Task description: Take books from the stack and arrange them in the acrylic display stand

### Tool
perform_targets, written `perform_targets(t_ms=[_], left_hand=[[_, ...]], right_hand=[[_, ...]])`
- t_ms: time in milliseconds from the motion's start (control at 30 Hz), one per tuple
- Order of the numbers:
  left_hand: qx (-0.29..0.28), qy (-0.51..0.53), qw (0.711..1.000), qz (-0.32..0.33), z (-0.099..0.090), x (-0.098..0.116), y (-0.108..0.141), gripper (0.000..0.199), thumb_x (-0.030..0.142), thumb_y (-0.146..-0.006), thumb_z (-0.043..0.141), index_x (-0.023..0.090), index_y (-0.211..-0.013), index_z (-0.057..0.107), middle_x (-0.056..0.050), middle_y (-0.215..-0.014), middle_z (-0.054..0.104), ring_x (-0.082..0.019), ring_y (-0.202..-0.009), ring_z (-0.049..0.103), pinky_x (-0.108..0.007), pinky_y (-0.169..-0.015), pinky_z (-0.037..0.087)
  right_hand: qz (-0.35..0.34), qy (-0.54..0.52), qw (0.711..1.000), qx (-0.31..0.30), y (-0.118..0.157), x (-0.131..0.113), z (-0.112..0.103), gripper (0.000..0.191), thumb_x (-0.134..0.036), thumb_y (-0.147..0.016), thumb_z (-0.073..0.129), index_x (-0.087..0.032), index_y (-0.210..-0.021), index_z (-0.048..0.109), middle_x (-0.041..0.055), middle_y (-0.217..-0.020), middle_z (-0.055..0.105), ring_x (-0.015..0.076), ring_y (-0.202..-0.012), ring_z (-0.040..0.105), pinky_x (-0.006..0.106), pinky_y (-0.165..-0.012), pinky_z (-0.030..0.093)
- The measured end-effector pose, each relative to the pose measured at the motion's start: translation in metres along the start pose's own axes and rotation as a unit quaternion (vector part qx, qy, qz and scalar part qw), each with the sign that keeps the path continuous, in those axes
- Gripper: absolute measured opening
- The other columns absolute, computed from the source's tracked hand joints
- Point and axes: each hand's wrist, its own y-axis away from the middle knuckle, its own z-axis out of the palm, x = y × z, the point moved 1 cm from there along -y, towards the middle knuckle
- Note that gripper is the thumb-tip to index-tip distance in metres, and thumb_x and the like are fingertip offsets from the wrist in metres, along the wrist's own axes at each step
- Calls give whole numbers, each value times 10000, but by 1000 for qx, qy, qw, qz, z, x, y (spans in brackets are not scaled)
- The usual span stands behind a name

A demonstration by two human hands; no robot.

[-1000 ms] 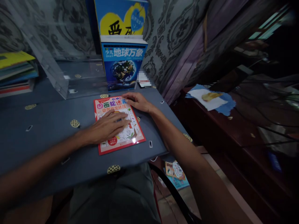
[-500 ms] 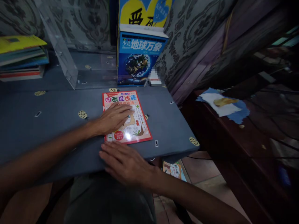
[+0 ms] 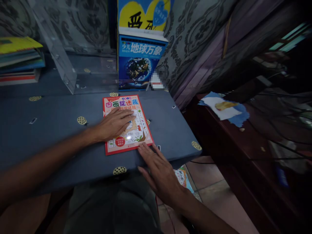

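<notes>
Book (image 3: 133, 130) pointing title-end away, long axis leaning slightly left
Left hand (image 3: 115, 124) lying atop, right hand (image 3: 161, 174) resting at near-right corner, both unclasped

Illumination: dim | Glare: spot on red-bordered book (image 3: 133, 128) | Right periphery: dark, blurred, stretched | Pixelation: beside blue book (image 3: 138, 65)

The left hand (image 3: 114, 125) lies flat on a red-bordered book (image 3: 136, 131). The right hand (image 3: 162, 174), fingers extended, has its fingertips at the book's near right corner. Beyond both hands stands a blue book (image 3: 138, 66) picturing a globe; far left of the left hand sits a stack of books (image 3: 20, 63).
</notes>
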Motion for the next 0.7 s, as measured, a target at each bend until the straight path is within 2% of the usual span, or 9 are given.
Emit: perform_targets(t_ms=[133,300,367,500,600,700], left_hand=[[-4,9,1000,-3,-1,1,-1,411,233,-1009,375,162,-1351,591,-134,-1446,587,-251,-1340,524,-513,-1146,333],[9,38,999,-14,-3,4,0,399,227,-1006,374,170,-1325,608,-143,-1420,599,-260,-1328,528,-539,-1150,330],[26,34,998,-39,-4,4,4,386,233,-1006,378,167,-1307,610,-156,-1419,588,-280,-1338,512,-567,-1144,331],[86,12,987,-135,-9,-6,18,370,280,-992,416,147,-1291,588,-203,-1474,492,-344,-1399,422,-615,-1127,344],[119,45,973,-193,-13,-18,26,386,289,-971,436,152,-1316,539,-206,-1528,396,-355,-1434,370,-600,-1132,364],[155,120,954,-225,-18,-29,28,402,328,-955,467,189,-1331,499,-167,-1517,395,-328,-1463,331,-562,-1158,365]], right_hand=[[26,15,999,14,7,11,-7,635,-144,-1004,479,-164,-1594,244,160,-1431,602,234,-1351,562,527,-1157,448],[34,-9,999,38,6,17,-10,520,-153,-1004,472,-232,-1514,416,131,-1319,691,254,-1213,673,589,-1123,456],[34,-30,998,53,2,22,-13,456,-151,-997,481,-256,-1440,510,105,-1224,745,252,-1112,725,576,-1079,496],[48,-60,995,66,-16,37,-19,333,-178,-990,506,-259,-1285,638,75,-1097,783,234,-962,756,490,-958,581],[59,-47,996,44,-40,49,-13,299,-237,-989,518,-234,-1253,659,119,-1231,730,270,-1106,706,481,-943,588],[63,-10,998,3,-66,58,4,350,-282,-977,532,-169,-1292,637,202,-1423,593,340,-1324,568,550,-1039,523]])
